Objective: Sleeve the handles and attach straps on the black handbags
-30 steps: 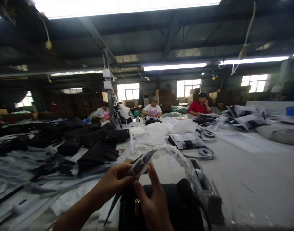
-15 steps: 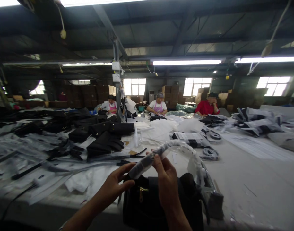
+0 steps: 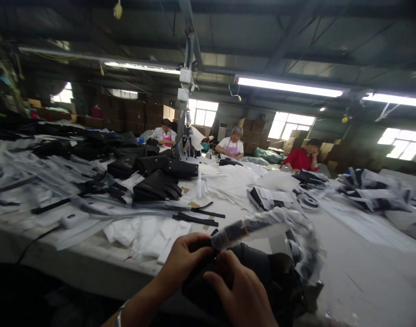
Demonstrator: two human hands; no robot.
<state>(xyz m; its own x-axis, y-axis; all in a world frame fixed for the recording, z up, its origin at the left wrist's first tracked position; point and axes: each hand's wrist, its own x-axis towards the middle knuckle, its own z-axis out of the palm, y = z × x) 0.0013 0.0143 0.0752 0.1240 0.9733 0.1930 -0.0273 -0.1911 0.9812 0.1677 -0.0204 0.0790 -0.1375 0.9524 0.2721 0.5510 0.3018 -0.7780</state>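
Observation:
A black handbag [image 3: 203, 288] is at the table's near edge, tilted, its lower part dark and partly behind my hands. Its handle [image 3: 250, 227], wrapped in clear plastic, arches up and over to the right. My left hand [image 3: 185, 256] pinches the handle's left end, where it meets the bag, between thumb and fingers. Just below that end my right hand [image 3: 244, 286] is closed, fingers curled against the bag's top. Whatever its fingertips grip is hidden. Behind the arch, a tape dispenser [image 3: 294, 247] is partly covered by the plastic.
Loose black straps [image 3: 196, 220] and white wrapping sheets [image 3: 153, 236] lie to the left, before piled black bags [image 3: 156, 185]. Plastic-wrapped pieces [image 3: 274, 197] lie beyond the handle, more [image 3: 374, 190] to the right. Several co-workers sit across the table; a post [image 3: 185, 100] rises among them.
My view has swung left and tilted. The bag has tipped over, and my right hand has gone from the handle's wrapped middle down to its left end, beside my left hand.

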